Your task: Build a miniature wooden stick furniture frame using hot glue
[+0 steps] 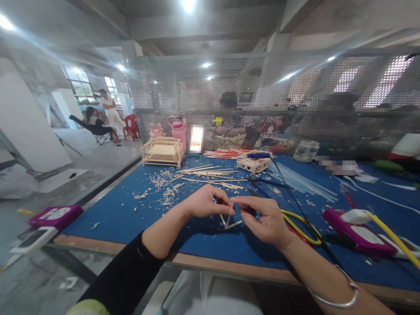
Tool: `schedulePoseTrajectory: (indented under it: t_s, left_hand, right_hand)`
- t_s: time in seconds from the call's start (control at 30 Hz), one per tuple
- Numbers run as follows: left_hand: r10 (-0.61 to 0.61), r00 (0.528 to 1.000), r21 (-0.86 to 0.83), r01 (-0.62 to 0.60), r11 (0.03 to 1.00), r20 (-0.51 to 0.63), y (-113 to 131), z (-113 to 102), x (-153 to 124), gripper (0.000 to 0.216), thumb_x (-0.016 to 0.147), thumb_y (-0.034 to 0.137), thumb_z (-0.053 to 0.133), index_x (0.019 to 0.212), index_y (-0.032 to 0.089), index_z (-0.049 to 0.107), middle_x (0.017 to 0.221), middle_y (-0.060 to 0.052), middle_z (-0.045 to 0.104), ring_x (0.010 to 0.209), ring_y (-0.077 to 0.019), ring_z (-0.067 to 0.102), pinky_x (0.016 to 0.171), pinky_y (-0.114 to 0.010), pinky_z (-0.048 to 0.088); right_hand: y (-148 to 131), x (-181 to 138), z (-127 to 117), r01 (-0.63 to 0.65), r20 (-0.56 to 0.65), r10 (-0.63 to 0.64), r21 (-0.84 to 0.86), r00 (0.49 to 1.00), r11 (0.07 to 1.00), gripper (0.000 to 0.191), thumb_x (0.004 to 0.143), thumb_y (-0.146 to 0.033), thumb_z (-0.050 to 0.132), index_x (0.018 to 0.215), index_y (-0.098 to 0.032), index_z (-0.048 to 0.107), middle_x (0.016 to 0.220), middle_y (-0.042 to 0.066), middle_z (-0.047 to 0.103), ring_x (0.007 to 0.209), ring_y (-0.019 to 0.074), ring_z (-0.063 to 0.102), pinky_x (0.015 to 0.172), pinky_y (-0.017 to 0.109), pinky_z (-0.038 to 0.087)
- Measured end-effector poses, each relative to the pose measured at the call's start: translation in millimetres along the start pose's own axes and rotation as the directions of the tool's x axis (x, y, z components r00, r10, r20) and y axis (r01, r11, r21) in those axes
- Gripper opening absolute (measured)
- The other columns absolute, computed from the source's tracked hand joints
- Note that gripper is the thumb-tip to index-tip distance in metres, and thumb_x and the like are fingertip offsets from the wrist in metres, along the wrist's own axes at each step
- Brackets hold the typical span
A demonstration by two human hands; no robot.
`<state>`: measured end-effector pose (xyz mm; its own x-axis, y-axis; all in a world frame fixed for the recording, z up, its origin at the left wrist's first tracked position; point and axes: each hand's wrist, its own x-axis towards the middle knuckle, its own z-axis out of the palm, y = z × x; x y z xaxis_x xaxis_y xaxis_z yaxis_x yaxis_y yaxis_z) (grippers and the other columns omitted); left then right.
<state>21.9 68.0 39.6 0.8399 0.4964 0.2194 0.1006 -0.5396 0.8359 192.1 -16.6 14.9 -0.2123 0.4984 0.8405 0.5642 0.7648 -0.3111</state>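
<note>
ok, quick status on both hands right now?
Left hand: closed, holding a small stick frame.
Right hand: partly curled beside the frame; grip or contact cannot be told.

Bright white ceiling lamps (188, 4) flare in streaks, daylight enters grid-paned glass windows (79, 85), soft shadows fall on the flat blue surface (111, 214), edges stretch, pixelation masks patches

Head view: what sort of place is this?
Probably a handcraft workshop: wooden sticks and scraps litter a blue table, the left hand pinches a small stick frame, and people show behind a perforated divider.
</note>
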Motion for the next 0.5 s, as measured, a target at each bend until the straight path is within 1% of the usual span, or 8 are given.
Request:
schedulePoseTrajectory:
  t_s: [0.23,0.5]
  left_hand:
    - [0.003,1.0,0.003,-0.003,1.0,-0.002,0.3,0.1,-0.1,0.025,0.065,0.033,0.072,0.07,0.009,0.07,0.062,-0.002,0.06,0.058,-0.01,0.05,0.058,-0.022,0.039]
    - [-0.009,1.0,-0.011,0.009,1.0,-0.006,0.8,0.2,-0.3,0.026,0.064,0.035,0.074,0.069,0.01,0.07,0.062,-0.001,0.061,0.058,-0.0095,0.05,0.058,-0.021,0.04]
  right_hand:
    - [0.1,-0.1,0.1,0.013,-0.005,-0.013,0.004,1.0,1.0,0.028,0.072,-0.006,0.048,0.091,-0.017,0.066,0.059,-0.002,0.063,0.042,0.0062,0.049,0.042,0.016,0.042]
    - [0.1,0.0,-0.3,-0.002,0.001,0.002,-0.007,1.0,1.0,0.028,0.073,-0.007,0.048,0.091,-0.017,0.066,0.057,-0.002,0.062,0.043,0.0068,0.049,0.042,0.017,0.042]
